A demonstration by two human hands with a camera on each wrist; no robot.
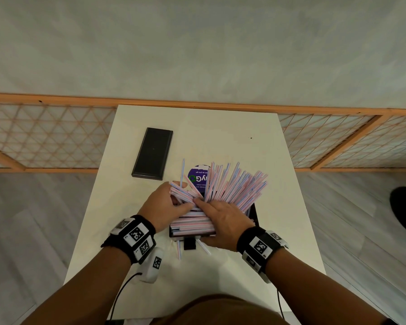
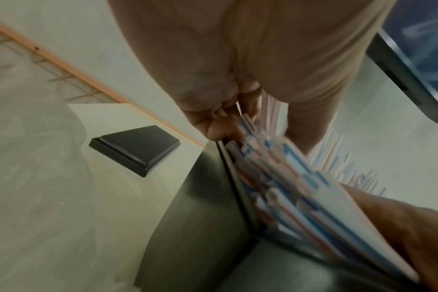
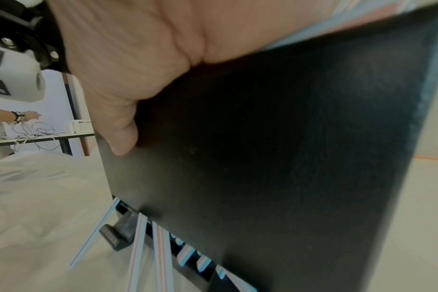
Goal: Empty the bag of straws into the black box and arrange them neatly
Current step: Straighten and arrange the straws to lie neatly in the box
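The black box (image 1: pixel 253 215) stands on the white table (image 1: pixel 279 231), mostly hidden under my hands. A thick fan of pink- and blue-striped straws (image 1: pixel 234 184) sticks out of it, pointing away from me. More straws lie flat in its near end. My left hand (image 1: pixel 167 205) grips a bunch of straws (image 2: pixel 288 187) at the box's left side, fingers (image 2: pixel 220 128) curled round them. My right hand (image 1: pixel 220 219) lies flat over the straws, its thumb (image 3: pixel 123 138) against the box's dark wall (image 3: pixel 275 158). The bag's purple label (image 1: pixel 196 175) shows behind the straws.
The box's black lid (image 1: pixel 152 153) lies at the table's far left, also in the left wrist view (image 2: pixel 135 150). Loose straws (image 1: pixel 178 250) and a black tab (image 1: pixel 189 245) poke out at the box's near end. A wooden lattice screen (image 1: pixel 45 137) runs behind the table.
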